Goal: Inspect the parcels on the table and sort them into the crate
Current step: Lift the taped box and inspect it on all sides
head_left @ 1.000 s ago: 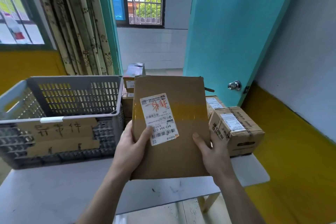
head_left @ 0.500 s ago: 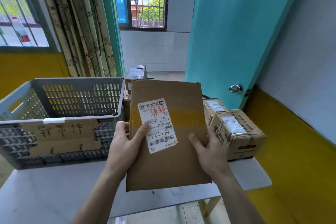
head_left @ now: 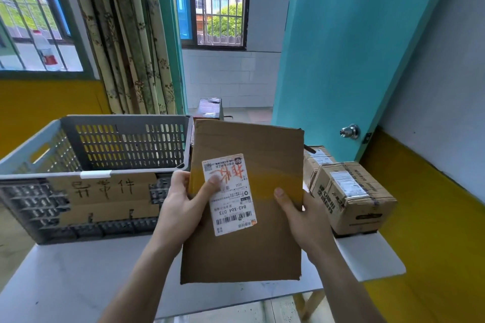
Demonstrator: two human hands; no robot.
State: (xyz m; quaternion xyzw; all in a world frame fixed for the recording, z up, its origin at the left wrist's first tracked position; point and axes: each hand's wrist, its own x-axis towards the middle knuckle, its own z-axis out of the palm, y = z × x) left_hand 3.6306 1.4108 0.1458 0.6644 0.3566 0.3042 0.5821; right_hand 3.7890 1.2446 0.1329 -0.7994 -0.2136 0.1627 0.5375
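Flat brown parcel (head_left: 244,217) up in both hands over the white table (head_left: 78,278), label facing me.

I see the left hand (head_left: 183,207) gripping the parcel's left edge, thumb lying across the white shipping label (head_left: 229,194), which carries red handwriting and a barcode. The right hand (head_left: 301,220) holds the right edge, thumb on the front. The grey slotted crate (head_left: 105,144) sits on the table to the left, a cardboard sign (head_left: 105,191) with handwritten characters on its near wall. To the right, on the table's far corner, I make out two taped cardboard boxes (head_left: 351,194) touching each other, just beside the teal door (head_left: 341,47).
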